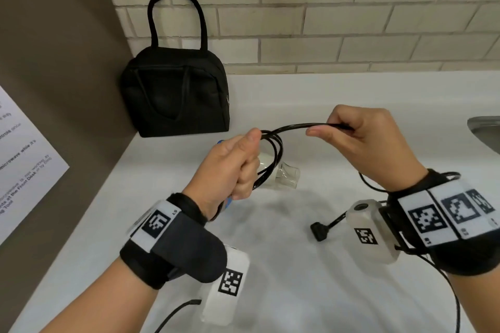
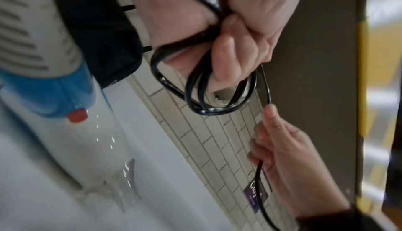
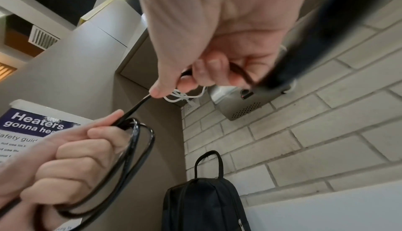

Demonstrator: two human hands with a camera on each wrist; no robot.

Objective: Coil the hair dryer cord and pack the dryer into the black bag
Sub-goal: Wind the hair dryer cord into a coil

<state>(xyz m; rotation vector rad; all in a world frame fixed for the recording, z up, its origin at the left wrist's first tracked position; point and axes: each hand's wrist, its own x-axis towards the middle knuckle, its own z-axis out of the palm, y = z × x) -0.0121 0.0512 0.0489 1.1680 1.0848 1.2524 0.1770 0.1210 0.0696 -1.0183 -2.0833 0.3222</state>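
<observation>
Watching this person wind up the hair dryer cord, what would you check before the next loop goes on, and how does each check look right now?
1. Left hand grips the finished loops: ok.
2. Right hand pinches the free cord: ok.
3. Cord between the hands free of knots: ok.
4. Hair dryer secure: cannot tell, mostly hidden behind the left hand.
5. Black bag open for packing: not ok, it looks closed.
6. Remaining cord length: cannot tell.
</observation>
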